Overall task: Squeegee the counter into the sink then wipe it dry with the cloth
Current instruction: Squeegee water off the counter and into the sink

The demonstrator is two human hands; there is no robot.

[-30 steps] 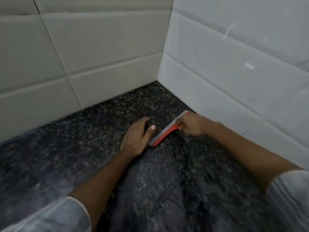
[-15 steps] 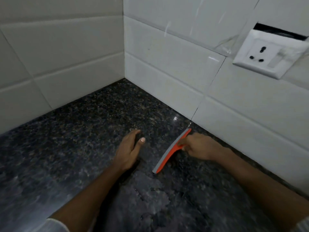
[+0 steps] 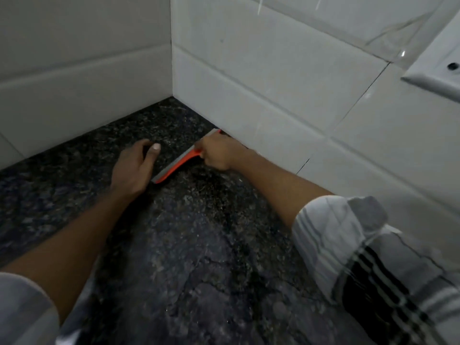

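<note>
Gripping one squeegee (image 3: 183,161), right hand (image 3: 219,151)

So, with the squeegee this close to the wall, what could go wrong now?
1. The squeegee has its far end at the tiled wall; water may stay along that joint.
2. The left hand rests on the counter just ahead of the blade, so the stroke may hit it.
3. No sink is in view, so the pushed water may just spread.

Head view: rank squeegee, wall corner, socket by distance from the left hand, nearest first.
1. Squeegee: just right of the left hand, held by the right hand.
2. Wall corner: beyond the hand, up right.
3. Socket: far right, on the wall.
</note>
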